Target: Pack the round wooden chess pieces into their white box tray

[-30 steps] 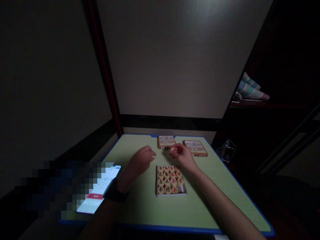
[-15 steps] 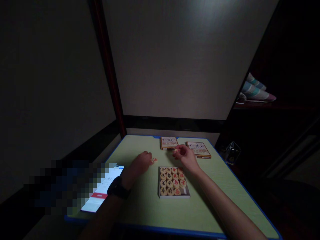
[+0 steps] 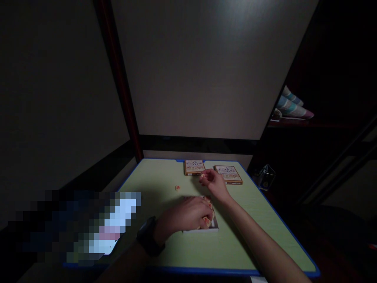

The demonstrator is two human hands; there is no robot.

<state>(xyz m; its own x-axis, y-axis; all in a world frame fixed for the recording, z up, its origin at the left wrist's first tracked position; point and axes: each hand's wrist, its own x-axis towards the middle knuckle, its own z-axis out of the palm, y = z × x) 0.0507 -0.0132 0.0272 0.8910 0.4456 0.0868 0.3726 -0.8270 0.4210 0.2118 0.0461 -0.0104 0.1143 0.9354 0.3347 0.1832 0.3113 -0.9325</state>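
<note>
A shallow box (image 3: 216, 224) of round wooden pieces with red and black characters lies on the green table. Over it, my left hand (image 3: 193, 214) covers most of the pieces, its curled fingertips at a red-marked piece (image 3: 207, 222) near the front right corner. My right hand (image 3: 212, 182) is raised behind the box, pinching a small round piece (image 3: 203, 177) between thumb and fingers. One loose piece (image 3: 177, 188) with a red mark rests on the table, left of my right hand.
Two printed box lids (image 3: 194, 166) (image 3: 228, 174) lie at the table's back. A lit phone (image 3: 113, 224), partly pixelated, is at the left. The table (image 3: 244, 236) has a blue edge. Striped cloth (image 3: 291, 107) sits on a shelf at the right.
My left hand has moved right and nearer, from beside the loose piece to over the box. My right hand stays near the lids with its piece. The view has shifted slightly.
</note>
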